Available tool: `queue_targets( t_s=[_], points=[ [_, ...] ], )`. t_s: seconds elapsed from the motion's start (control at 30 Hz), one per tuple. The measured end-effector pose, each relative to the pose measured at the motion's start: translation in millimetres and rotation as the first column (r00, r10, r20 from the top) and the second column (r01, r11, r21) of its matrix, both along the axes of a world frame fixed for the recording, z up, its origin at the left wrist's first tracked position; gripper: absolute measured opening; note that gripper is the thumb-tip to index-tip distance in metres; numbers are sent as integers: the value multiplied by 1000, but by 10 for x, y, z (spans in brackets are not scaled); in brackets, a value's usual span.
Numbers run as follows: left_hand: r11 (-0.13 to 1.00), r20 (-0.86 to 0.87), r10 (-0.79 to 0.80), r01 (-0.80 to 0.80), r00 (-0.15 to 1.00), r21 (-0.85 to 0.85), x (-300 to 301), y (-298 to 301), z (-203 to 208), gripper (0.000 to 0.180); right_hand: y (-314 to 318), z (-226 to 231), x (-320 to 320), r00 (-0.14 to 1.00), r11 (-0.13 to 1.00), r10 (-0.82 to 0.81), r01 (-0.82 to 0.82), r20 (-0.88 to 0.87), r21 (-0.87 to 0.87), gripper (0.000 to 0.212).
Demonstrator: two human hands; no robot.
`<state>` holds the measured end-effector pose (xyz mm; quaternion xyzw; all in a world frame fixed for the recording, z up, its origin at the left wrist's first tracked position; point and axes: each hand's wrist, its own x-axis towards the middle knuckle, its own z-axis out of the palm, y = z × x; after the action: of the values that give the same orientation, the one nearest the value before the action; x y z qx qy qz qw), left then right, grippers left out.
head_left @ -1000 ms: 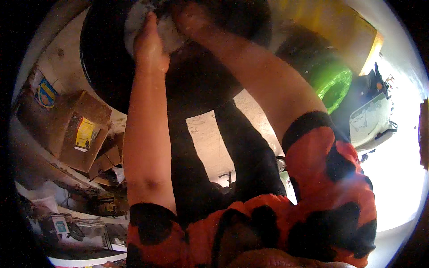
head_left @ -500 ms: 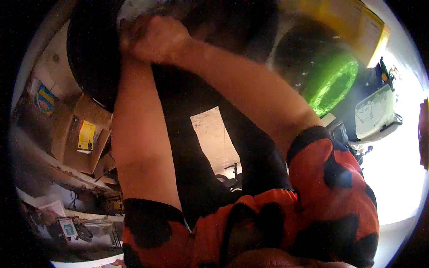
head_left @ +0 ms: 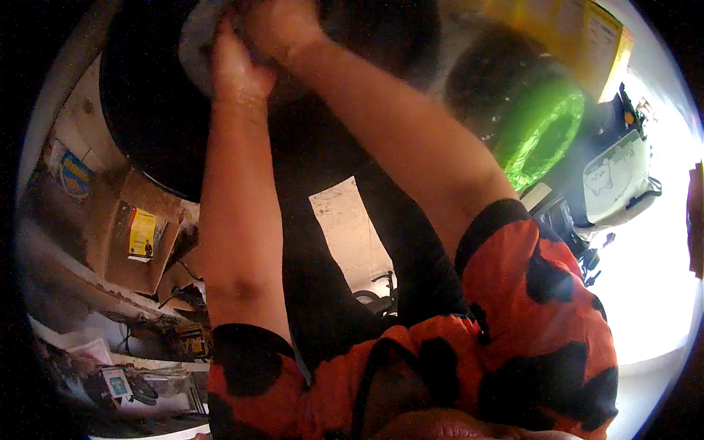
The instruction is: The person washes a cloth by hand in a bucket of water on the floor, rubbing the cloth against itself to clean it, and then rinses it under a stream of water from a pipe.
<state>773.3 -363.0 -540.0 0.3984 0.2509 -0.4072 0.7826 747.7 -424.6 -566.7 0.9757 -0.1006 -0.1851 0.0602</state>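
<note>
Both my hands are up at the top of the view, close together in front of a round grey disc (head_left: 194,51). A large dark round thing, like a black tyre (head_left: 139,117), surrounds the disc. My left hand (head_left: 240,62) is lower, its thumb side pointing upward. Just above and to its right, my right hand (head_left: 282,26) is bent inward with curled fingers. Shadow, blur and the frame edge hide the fingertips, and whatever lies between the hands cannot be made out.
A bright green wrapped ring (head_left: 550,139) stands at the right below a yellow carton (head_left: 605,51). A light seat back with a cartoon drawing (head_left: 612,176) is farther right. At the left, an opened cardboard box (head_left: 121,253) and a cluttered shelf (head_left: 158,381) lie near my arm.
My left hand has come up and slightly right, turning at the wrist. The right hand has moved up toward the top edge. More of the grey disc shows now.
</note>
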Motion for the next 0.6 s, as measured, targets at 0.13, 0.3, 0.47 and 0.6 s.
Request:
queue_targets(
  t_s=[0.13, 0.3, 0.47, 0.6],
  points=[
    [1000, 44, 8, -9, 999, 12, 1, 163, -37, 42, 267, 962, -377, 637, 617, -503, -209, 584, 759, 20],
    [999, 7, 47, -47, 999, 18, -53, 249, 222, 42, 161, 1177, -274, 673, 579, -221, -492, 706, 650, 20],
    [999, -20, 51, -52, 998, -9, -65, 129, 155, 43, 442, 1175, 22, 519, 828, -503, 59, 691, 557, 12],
    [998, -8, 61, -61, 998, -12, -8, 146, 210, 44, 454, 1117, 194, 587, 846, -408, -44, 700, 531, 10]
  ],
)
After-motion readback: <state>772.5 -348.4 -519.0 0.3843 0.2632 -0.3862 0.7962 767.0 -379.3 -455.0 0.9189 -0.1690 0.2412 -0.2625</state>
